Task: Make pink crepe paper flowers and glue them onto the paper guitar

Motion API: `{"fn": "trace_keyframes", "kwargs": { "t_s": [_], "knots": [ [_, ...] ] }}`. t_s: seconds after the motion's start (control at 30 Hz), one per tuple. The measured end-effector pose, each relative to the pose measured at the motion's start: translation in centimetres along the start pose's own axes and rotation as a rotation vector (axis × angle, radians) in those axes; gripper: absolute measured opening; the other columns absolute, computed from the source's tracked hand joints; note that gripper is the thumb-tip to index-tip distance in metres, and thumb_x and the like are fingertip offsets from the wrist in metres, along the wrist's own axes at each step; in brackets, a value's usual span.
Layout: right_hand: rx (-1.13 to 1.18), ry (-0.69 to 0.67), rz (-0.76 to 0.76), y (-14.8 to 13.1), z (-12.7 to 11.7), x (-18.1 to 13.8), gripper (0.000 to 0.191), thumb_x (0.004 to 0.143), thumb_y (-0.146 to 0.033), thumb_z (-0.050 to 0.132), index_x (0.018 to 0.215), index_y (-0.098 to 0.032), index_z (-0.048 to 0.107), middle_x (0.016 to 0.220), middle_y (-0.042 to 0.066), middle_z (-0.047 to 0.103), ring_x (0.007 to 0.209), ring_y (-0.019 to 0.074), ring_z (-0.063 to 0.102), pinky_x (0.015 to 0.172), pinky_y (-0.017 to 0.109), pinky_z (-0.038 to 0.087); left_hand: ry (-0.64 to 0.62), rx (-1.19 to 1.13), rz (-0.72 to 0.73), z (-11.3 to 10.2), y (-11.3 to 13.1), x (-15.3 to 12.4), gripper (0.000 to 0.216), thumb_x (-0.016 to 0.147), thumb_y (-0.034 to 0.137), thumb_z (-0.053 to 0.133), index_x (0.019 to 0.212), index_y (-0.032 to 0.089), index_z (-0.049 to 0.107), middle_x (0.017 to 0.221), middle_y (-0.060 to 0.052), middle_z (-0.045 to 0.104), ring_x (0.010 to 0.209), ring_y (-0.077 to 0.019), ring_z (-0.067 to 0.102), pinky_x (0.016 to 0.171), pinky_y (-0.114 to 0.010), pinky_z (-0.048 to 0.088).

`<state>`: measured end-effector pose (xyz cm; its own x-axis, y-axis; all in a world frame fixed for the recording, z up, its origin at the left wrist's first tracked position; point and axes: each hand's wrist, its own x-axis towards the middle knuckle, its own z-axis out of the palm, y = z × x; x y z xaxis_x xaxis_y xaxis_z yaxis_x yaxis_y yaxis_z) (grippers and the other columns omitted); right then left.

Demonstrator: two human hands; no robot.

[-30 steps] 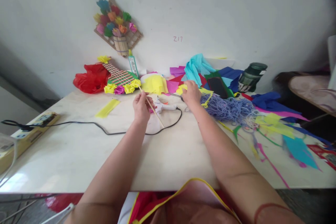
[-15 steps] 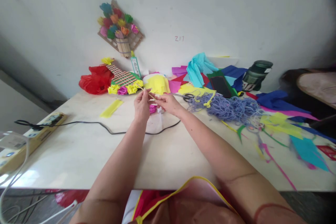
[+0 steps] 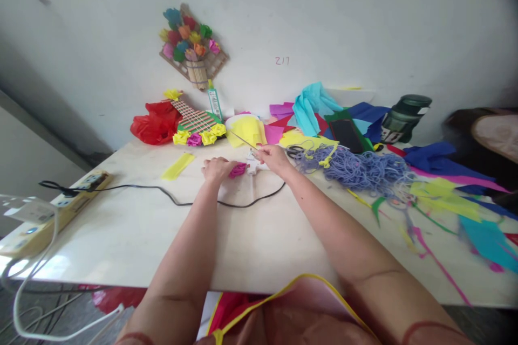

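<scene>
My right hand (image 3: 273, 157) is pinched on a thin wooden stick (image 3: 243, 139) that slants up and to the left over the table. My left hand (image 3: 216, 168) rests low on the white tabletop (image 3: 129, 226), its fingers closed at a small pink paper flower (image 3: 238, 170). A white glue gun (image 3: 254, 164) lies between the two hands, mostly hidden by them. Its black cord (image 3: 178, 200) loops across the table toward the left.
A power strip (image 3: 52, 210) sits at the left table edge. Purple yarn (image 3: 356, 168), scissors (image 3: 297, 149), coloured paper scraps (image 3: 441, 194) and a dark jar (image 3: 404, 117) fill the right. A red bag (image 3: 156, 121), a stick guitar craft (image 3: 198, 121) and a yellow strip (image 3: 178, 166) lie behind.
The stick passed from my left hand to my right hand. My left hand dropped to the table at the pink flower. The view shifted slightly left.
</scene>
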<state>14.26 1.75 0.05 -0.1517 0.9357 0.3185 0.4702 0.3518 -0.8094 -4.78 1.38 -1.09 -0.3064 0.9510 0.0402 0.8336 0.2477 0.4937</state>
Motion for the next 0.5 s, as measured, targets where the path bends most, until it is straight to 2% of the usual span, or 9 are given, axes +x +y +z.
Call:
{"fn": "trace_keyframes", "kwargs": {
  "t_s": [0.23, 0.37, 0.5],
  "knots": [
    [-0.035, 0.022, -0.005, 0.48, -0.10, 0.08, 0.023, 0.077, -0.032, 0.055, 0.061, -0.016, 0.061, 0.052, -0.001, 0.058, 0.053, 0.0113, 0.054, 0.052, 0.022, 0.034, -0.061, 0.003, 0.024, 0.65, 0.09, 0.74, 0.042, 0.059, 0.057, 0.061, 0.079, 0.020, 0.067, 0.101, -0.020, 0.062, 0.117, -0.0443, 0.039, 0.089, -0.053, 0.031],
    [-0.021, 0.023, 0.008, 0.64, -0.04, 0.19, 0.022, 0.076, -0.031, 0.055, 0.061, -0.016, 0.061, 0.051, -0.002, 0.057, 0.053, 0.0113, 0.055, 0.053, 0.021, 0.035, -0.057, -0.002, 0.014, 0.47, 0.18, 0.66, 0.036, 0.058, 0.053, 0.064, 0.073, 0.020, 0.065, 0.090, -0.017, 0.064, 0.113, -0.0419, 0.045, 0.088, -0.050, 0.033],
    [-0.027, 0.037, 0.043, 0.73, -0.10, 0.30, 0.025, 0.076, -0.032, 0.055, 0.058, -0.017, 0.061, 0.049, -0.001, 0.057, 0.051, 0.0115, 0.053, 0.053, 0.022, 0.036, -0.063, -0.085, 0.036, 0.39, -0.04, 0.43, 0.033, 0.059, 0.049, 0.065, 0.076, 0.020, 0.060, 0.081, -0.012, 0.066, 0.093, -0.0339, 0.058, 0.077, -0.041, 0.040]
  ]
}}
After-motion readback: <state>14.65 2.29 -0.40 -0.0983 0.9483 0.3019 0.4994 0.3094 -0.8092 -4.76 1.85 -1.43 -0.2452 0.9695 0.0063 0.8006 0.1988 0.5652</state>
